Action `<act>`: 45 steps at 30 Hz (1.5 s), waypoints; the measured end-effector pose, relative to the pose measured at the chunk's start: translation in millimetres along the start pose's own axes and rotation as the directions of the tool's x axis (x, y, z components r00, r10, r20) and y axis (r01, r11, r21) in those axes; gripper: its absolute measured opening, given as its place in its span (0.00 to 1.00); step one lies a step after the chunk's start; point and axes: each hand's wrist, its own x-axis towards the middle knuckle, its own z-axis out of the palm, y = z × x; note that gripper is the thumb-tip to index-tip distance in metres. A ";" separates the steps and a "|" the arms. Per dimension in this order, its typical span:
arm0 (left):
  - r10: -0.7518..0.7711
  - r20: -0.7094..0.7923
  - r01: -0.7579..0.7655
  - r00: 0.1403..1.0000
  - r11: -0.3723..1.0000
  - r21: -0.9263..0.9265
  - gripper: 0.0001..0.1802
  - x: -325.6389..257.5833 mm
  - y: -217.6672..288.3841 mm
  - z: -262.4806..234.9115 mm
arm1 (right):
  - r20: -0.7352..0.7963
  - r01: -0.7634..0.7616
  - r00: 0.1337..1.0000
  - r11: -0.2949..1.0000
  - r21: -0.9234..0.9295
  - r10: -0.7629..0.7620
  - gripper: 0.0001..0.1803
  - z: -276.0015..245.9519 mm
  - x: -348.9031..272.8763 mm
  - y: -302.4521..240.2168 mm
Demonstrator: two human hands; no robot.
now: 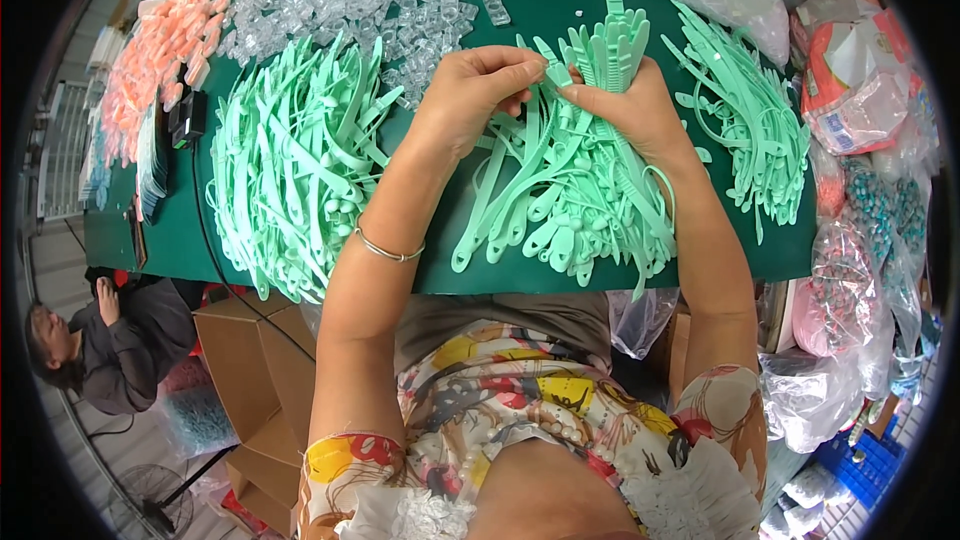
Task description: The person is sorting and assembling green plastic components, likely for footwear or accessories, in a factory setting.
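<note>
My right hand (645,112) wraps round a bundle of mint-green plastic straps (608,52), their ribbed ends pointing up and away from me. My left hand (470,90) is closed in a pinch at the end of one green strap beside that bundle. Beneath the bundle, a loose heap of the same straps (605,215) spreads toward the table's near edge, rounded ends toward me. Another big heap of green straps (285,170) lies left of my left forearm. A third, smaller heap of straps (750,120) lies to the right of my right hand.
Clear plastic pieces (350,0) are piled at the back of the green table (440,230); orange-pink pieces (150,60) lie at the left. A black cable (205,220) crosses the left edge. Plastic bags (860,90) crowd the right. A cardboard box (250,360) and a seated person (125,340) are lower left.
</note>
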 end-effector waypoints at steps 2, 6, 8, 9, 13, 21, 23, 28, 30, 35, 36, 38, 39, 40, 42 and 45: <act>0.002 -0.005 -0.002 1.000 1.000 0.009 0.12 -0.5 0.2 1.0 | 0.006 0.006 1.000 1.000 -0.019 -0.006 0.17 0.1 0.4 0.3; 0.073 -0.015 -0.071 0.997 0.992 0.102 0.12 -2.4 -0.2 2.9 | 0.007 0.015 1.000 0.998 -0.068 -0.015 0.17 0.8 1.8 2.1; 0.114 -0.018 -0.110 0.993 0.979 0.173 0.12 -3.2 0.0 6.3 | 0.001 0.008 1.000 0.997 -0.079 -0.007 0.17 0.8 2.1 2.9; 0.140 -0.016 -0.132 0.990 0.962 0.240 0.12 -4.1 0.7 9.7 | 0.003 0.015 1.000 0.996 -0.091 -0.015 0.16 0.4 1.9 3.5; 0.074 0.034 -0.078 0.997 0.983 0.166 0.12 -2.5 0.2 8.1 | 0.003 0.005 1.000 0.999 -0.053 -0.004 0.16 -0.9 2.2 7.0; 0.028 0.116 -0.045 0.993 0.989 0.139 0.12 4.1 -3.3 3.3 | 0.005 -0.001 1.000 1.000 0.014 0.001 0.17 -0.8 1.8 8.9; 0.038 0.112 -0.053 0.993 0.989 0.136 0.12 3.8 -4.1 3.5 | 0.001 -0.005 1.000 0.998 0.055 0.005 0.17 -0.2 0.4 5.9; 0.050 0.011 -0.051 0.999 0.950 0.307 0.14 0.5 -5.0 8.6 | 0.069 -0.029 0.997 0.994 0.109 0.022 0.19 2.9 -0.4 3.7; 0.076 -0.011 -0.068 0.997 0.940 0.334 0.14 -2.9 -3.9 17.8 | 0.063 -0.011 0.998 0.999 0.042 0.008 0.19 3.5 0.7 6.1; 0.189 -0.047 -0.156 0.981 0.908 0.390 0.13 0.2 -11.4 17.6 | 0.027 -0.007 1.000 0.998 -0.061 0.009 0.18 5.1 -1.1 5.0; 0.183 -0.070 -0.146 0.981 0.921 0.361 0.13 1.0 -11.1 17.0 | 0.022 -0.026 0.999 0.997 -0.067 0.027 0.18 3.6 -0.6 5.4; 0.178 -0.096 -0.137 0.979 0.933 0.332 0.13 1.1 -10.0 15.2 | 0.020 -0.043 0.999 0.996 -0.074 0.044 0.17 3.6 0.2 4.6; 0.182 -0.118 -0.144 0.976 0.951 0.275 0.12 0.4 -9.8 14.4 | 0.015 -0.052 0.998 0.996 -0.077 0.054 0.17 4.0 -0.8 3.7; 0.185 -0.140 -0.152 0.973 0.964 0.217 0.12 -0.1 -9.7 13.5 | 0.011 -0.062 0.998 0.995 -0.080 0.063 0.16 4.2 -1.2 3.0; 0.203 -0.142 -0.168 0.969 0.959 0.227 0.12 1.1 -10.2 9.5 | 0.001 -0.066 0.998 0.994 -0.088 0.067 0.16 5.1 -1.0 1.6; 0.229 -0.115 -0.184 0.967 0.932 0.311 0.12 4.7 -13.2 3.2 | 0.003 -0.068 0.998 0.998 0.007 0.068 0.16 6.1 -3.3 0.3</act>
